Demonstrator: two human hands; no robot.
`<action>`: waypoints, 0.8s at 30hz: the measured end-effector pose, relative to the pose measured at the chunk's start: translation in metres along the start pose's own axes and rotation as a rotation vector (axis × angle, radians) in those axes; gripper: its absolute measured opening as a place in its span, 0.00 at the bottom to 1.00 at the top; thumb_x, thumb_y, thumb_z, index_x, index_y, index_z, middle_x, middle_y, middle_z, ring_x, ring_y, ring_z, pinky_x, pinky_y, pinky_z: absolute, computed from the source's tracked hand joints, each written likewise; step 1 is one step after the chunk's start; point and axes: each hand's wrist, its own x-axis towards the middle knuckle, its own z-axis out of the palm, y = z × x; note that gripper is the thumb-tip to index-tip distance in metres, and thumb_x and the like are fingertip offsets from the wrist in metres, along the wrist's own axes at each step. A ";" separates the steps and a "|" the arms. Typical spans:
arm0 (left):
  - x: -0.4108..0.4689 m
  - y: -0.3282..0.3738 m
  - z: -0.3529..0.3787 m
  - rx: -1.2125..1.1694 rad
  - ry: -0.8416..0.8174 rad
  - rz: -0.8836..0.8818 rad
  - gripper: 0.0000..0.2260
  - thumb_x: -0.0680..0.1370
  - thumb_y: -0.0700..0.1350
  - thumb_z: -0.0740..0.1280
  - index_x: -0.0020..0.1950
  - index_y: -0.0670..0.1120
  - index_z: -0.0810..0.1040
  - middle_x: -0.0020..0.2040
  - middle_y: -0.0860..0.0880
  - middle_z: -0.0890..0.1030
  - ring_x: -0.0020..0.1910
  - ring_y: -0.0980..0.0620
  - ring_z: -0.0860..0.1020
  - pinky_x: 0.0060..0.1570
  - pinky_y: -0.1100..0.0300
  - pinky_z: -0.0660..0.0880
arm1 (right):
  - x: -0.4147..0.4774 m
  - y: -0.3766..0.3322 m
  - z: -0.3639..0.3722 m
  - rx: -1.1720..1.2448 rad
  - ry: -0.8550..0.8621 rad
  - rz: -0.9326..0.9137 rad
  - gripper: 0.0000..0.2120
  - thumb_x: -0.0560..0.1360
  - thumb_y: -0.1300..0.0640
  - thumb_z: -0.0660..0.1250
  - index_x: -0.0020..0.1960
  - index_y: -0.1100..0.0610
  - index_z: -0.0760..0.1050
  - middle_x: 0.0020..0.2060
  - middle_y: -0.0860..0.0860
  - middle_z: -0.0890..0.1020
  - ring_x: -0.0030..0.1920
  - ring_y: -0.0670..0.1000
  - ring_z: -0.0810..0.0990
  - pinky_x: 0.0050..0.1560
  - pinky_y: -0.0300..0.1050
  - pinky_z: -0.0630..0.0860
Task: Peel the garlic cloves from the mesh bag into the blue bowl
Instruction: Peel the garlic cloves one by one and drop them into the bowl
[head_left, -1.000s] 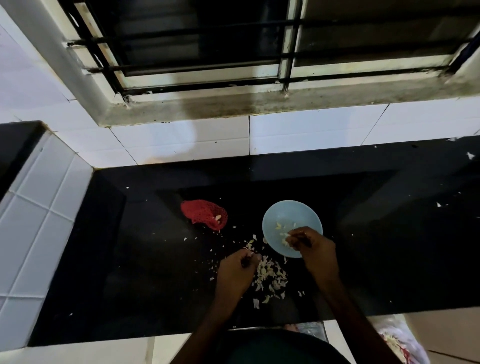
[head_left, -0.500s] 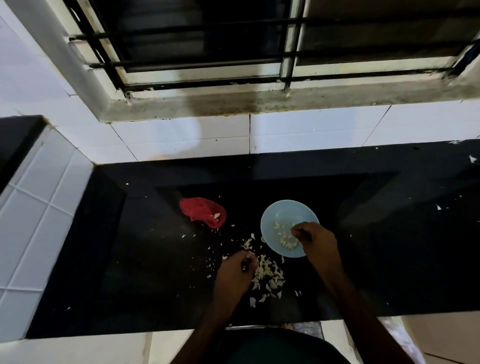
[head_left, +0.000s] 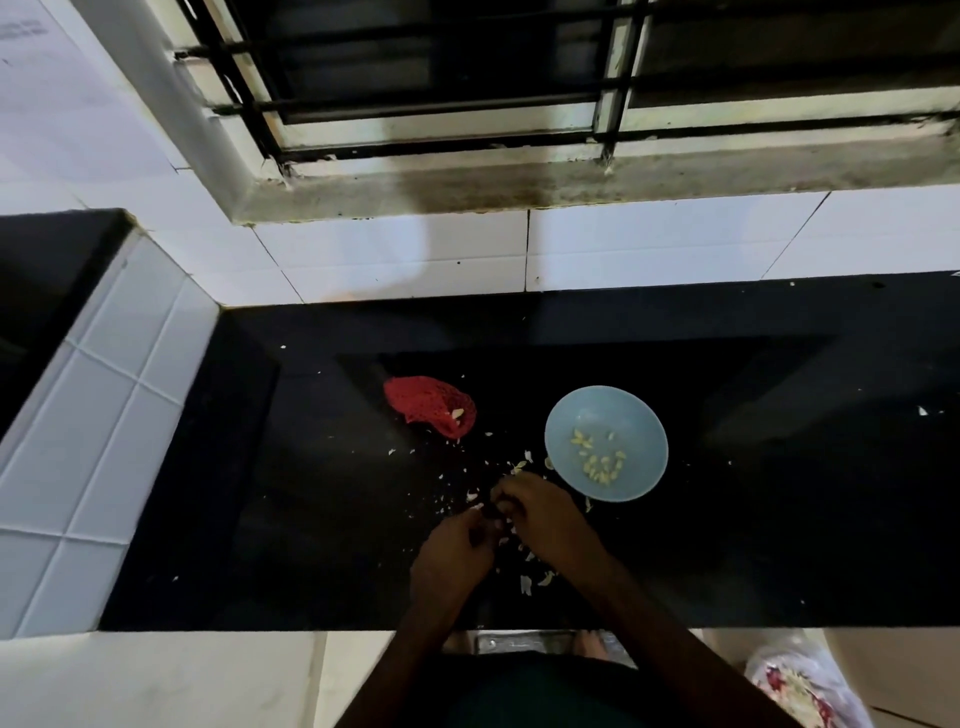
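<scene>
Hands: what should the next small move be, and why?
Probably peel whatever they pinch, right there: left hand and right hand meet fingertip to fingertip above the peels, beside the bowl; the item is too dark to identify.

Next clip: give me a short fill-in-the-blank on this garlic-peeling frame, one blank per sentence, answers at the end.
1. The round blue bowl holds peeled garlic ____.
2. The crumpled red mesh bag lies on the bowl's ____ side.
3. The left hand and right hand meet, fingertips together, over the ____ glossy countertop strewn with pale papery skins.
Answers: cloves; left; black.
</scene>
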 end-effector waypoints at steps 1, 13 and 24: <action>-0.002 -0.001 -0.004 0.020 -0.003 -0.018 0.17 0.82 0.63 0.59 0.53 0.54 0.81 0.48 0.53 0.84 0.47 0.53 0.82 0.44 0.58 0.73 | 0.009 -0.004 0.003 -0.003 -0.001 -0.007 0.07 0.77 0.57 0.65 0.53 0.52 0.80 0.50 0.50 0.80 0.50 0.51 0.80 0.53 0.48 0.76; -0.002 -0.033 -0.027 0.013 0.036 -0.085 0.09 0.79 0.57 0.63 0.56 0.56 0.76 0.56 0.54 0.81 0.55 0.50 0.81 0.50 0.54 0.75 | 0.040 -0.010 0.040 -0.122 -0.007 -0.011 0.04 0.75 0.60 0.69 0.47 0.55 0.82 0.47 0.51 0.78 0.45 0.52 0.79 0.44 0.47 0.74; 0.020 -0.040 -0.027 0.009 -0.030 -0.040 0.07 0.79 0.52 0.66 0.56 0.58 0.76 0.53 0.54 0.83 0.53 0.50 0.82 0.52 0.53 0.78 | 0.003 -0.001 0.044 -0.249 -0.055 -0.228 0.15 0.76 0.50 0.62 0.58 0.54 0.78 0.51 0.53 0.78 0.49 0.53 0.78 0.46 0.47 0.73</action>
